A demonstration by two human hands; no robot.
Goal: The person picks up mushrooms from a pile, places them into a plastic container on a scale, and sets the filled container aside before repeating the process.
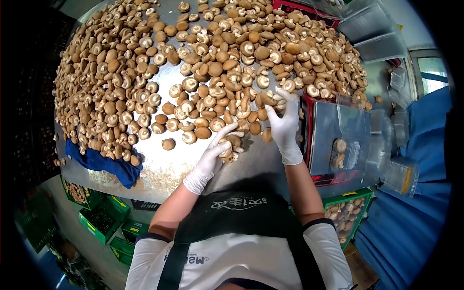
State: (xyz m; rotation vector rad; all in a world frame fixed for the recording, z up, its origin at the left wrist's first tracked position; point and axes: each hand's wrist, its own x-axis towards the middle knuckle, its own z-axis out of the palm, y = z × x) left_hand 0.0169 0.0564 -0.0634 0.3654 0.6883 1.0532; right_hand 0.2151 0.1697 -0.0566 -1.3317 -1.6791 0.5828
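Note:
My left hand (212, 157), in a white glove, is curled round a few brown mushrooms (234, 141) at the near side of the pile. To its right, my right hand (286, 118), also gloved, reaches to the pile's right edge with its thumb and fingers around a mushroom (267, 98). Many loose mushrooms (215, 69) with brown caps and pale stems are heaped on the metal table (164, 181). Right of my right hand stands a red-edged scale (319, 130) with a clear plastic box (352, 152) holding several mushrooms.
Clear plastic boxes (382, 46) are stacked at the back right, with others along the right side. A blue cloth (104, 162) lies at the table's left front edge. Green crates (104, 217) stand below left, and a crate of mushrooms (345, 217) below right.

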